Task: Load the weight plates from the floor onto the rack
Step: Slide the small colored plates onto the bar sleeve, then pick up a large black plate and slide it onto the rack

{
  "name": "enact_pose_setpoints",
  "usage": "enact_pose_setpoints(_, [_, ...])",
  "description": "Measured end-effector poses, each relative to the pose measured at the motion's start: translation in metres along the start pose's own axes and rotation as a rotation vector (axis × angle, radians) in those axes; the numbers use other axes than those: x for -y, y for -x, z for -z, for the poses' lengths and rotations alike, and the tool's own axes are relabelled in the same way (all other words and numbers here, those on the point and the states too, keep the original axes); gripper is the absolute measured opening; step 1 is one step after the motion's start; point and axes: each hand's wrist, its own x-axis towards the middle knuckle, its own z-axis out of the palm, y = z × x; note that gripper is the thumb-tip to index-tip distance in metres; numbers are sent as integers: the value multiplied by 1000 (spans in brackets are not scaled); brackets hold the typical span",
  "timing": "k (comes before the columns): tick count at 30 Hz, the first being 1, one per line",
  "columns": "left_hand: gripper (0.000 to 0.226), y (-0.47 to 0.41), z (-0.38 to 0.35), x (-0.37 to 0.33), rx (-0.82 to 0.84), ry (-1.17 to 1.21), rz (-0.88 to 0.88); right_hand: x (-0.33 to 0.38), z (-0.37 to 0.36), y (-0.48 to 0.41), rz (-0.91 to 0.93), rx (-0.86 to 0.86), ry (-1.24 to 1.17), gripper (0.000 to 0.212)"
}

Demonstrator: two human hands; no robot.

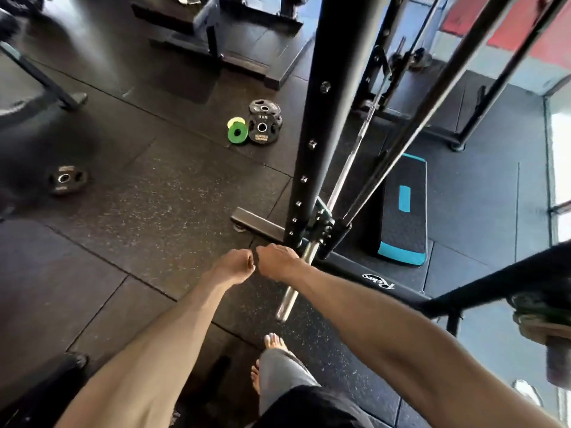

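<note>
Stack of plates [262,126] sat on the floor ahead of both fists, single plate [65,179] far out beyond the left hand [236,266]. It and the right hand [276,261] were curled, knuckles touching, gripping nothing visible. Both lots looked yet to load.

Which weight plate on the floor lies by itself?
The black plate at far left; the other black plates and green plates cluster near the rack upright.

Speckled black rubber floor [154,211], teal-edged step platform [404,223]
</note>
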Motion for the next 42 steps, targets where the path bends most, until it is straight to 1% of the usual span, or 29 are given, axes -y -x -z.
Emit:
enact_pose_setpoints(5, [22, -43, 55, 47, 2, -13, -21, 32, 23, -81, -26, 20, 16, 33])
enact_pose_setpoints(10, [25, -113, 119, 94, -4, -32, -66, 51, 46, -180, -49, 4, -1, 32])
enact_pose_setpoints(14, [25, -163, 172, 122, 60, -39, -87, 67, 90, -241, -90, 10, -18, 30])
enact_pose_setpoints(16, [21, -191, 199, 133, 67, 2, -99, 71, 115, -269, -107, -19, -24, 29])
enact_pose_setpoints(18, [18, -221, 222, 145, 76, 14, -112, 75, 136, -296, -132, -13, -42, 29])
enact_pose_setpoints(24, [15, -324, 280, 177, 135, -63, -141, 81, 189, -386, -198, 27, -59, 29])
enact_pose_setpoints(26, [8, -362, 304, 187, 156, -98, -164, 84, 205, -419, -225, 37, -73, 29])
enact_pose_setpoints(27, [5, -384, 316, 194, 158, -112, -191, 84, 214, -438, -241, 38, -89, 29])
enact_pose_setpoints(30, [9, -441, 359, 210, 164, -150, -253, 86, 246, -495, -301, 3, -160, 27])
enact_pose_setpoints(32, [6, -474, 387, 220, 179, -162, -267, 88, 270, -523, -361, -29, -244, 27])
enact_pose_setpoints(37, [6, -549, 445, 245, 232, -184, -308, 85, 313, -592, -468, -66, -378, 27])
enact_pose_setpoints(40, [12, -593, 468, 250, 262, -195, -333, 72, 331, -634, -520, -69, -446, 27])
enact_pose_setpoints(42, [4, -625, 483, 247, 277, -200, -355, 59, 342, -664, -528, -86, -492, 29])
